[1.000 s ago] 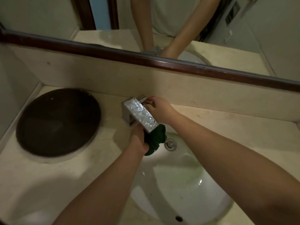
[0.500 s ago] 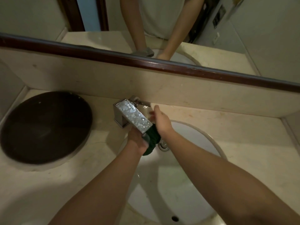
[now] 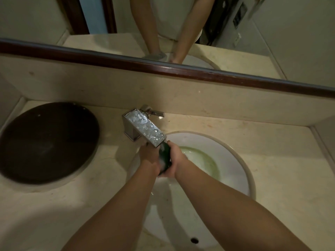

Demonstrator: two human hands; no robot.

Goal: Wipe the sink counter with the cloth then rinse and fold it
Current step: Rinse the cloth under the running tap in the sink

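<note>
Since R hand left lever, both hands squeeze cloth.

bathroom | white sink | chrome faucet | framed mirror | beige counter

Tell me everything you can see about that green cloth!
The green cloth is dark, wet-looking and bunched into a tight roll, so little of it shows. It sits just under the faucet spout, above the sink basin. The left hand and right hand squeeze it from both sides. Greenish water tints the basin beside it.
</note>
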